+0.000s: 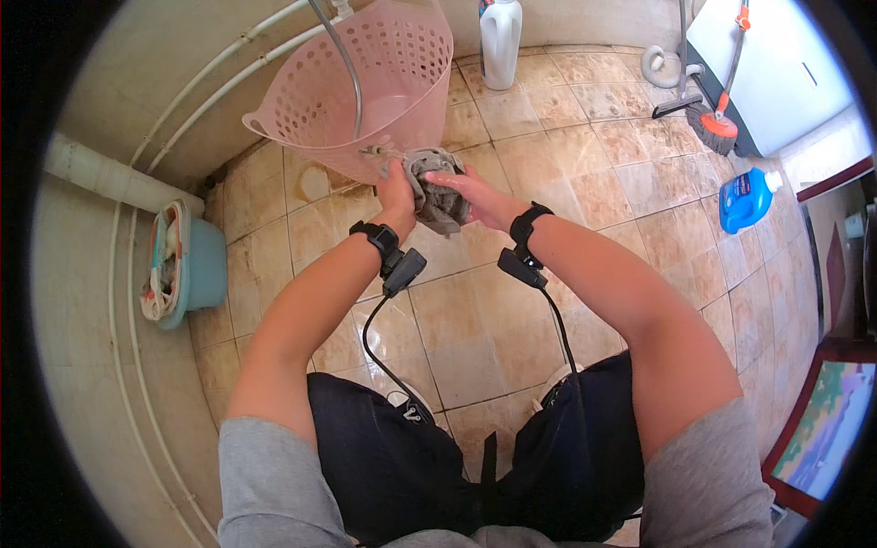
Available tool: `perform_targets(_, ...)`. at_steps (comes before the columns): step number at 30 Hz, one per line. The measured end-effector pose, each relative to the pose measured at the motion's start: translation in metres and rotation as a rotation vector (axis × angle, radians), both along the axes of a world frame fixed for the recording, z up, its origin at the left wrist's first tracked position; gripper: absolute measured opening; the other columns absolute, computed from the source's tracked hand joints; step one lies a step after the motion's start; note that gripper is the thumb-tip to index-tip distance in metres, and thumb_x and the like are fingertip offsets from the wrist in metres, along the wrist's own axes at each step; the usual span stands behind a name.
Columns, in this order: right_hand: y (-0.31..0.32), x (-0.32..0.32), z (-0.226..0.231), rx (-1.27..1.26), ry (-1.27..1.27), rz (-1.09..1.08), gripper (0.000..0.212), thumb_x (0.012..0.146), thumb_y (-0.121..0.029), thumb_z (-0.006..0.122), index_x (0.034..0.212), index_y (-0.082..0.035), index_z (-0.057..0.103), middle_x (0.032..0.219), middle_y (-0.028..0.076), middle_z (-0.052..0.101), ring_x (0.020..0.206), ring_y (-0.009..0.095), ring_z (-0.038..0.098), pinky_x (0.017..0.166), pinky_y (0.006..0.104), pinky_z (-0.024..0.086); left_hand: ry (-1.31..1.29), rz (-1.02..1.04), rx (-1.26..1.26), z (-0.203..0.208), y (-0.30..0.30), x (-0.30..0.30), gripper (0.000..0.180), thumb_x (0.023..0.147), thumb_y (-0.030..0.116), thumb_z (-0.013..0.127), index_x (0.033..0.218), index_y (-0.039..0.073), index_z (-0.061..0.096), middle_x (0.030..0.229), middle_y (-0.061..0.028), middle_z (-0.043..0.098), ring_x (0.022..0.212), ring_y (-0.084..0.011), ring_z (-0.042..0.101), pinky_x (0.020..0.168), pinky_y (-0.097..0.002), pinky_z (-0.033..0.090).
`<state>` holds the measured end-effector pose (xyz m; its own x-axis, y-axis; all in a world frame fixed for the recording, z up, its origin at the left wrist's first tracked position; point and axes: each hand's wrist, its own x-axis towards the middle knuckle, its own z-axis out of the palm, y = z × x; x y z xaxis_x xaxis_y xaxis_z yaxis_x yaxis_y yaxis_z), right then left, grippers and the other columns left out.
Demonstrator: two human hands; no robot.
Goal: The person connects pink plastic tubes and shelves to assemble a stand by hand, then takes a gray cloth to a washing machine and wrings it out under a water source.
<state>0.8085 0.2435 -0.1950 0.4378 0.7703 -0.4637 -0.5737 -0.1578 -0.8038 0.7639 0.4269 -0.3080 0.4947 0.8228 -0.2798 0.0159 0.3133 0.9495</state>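
A wet-looking grey cloth (442, 206) with darker patches is bunched up between my two hands. My left hand (396, 196) closes round its left side, while the fingers of my right hand (477, 195) wrap over its top and right side. Part of the cloth hangs below my palms. Just beyond my hands, a pink laundry basket (402, 114) with round holes stands on the floor. A grey flexible hose (347, 64) drops down in front of the basket wall, and a small metal fitting (373, 151) shows beside my left hand.
A white bottle (501, 46) stands by the far wall. To the right are a blue detergent jug (744, 201), an orange brush (714, 128), a squeegee (678, 106) and a white appliance (776, 64). At left, a blue-green tub (203, 260) holds several items beside the wall pipes (117, 274).
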Motion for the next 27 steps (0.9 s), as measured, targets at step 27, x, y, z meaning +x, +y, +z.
perform_targets(27, 0.045, -0.009, -0.055, -0.233, -0.802, -0.434, 0.054, 0.085, -0.046, 0.073, 0.112, 0.000, 0.063, 0.102, 0.022, 0.072, 0.097, 0.037, 0.069, 0.085, 0.0426, 0.053, 0.128, -0.030, -0.413, 0.040, -0.054, 0.000, 0.050, 0.103, 0.048, 0.039, 0.124, 0.007, 0.058, 0.118, -0.0117, 0.066, 0.107, -0.0277, 0.065, 0.088, -0.0484, 0.053)
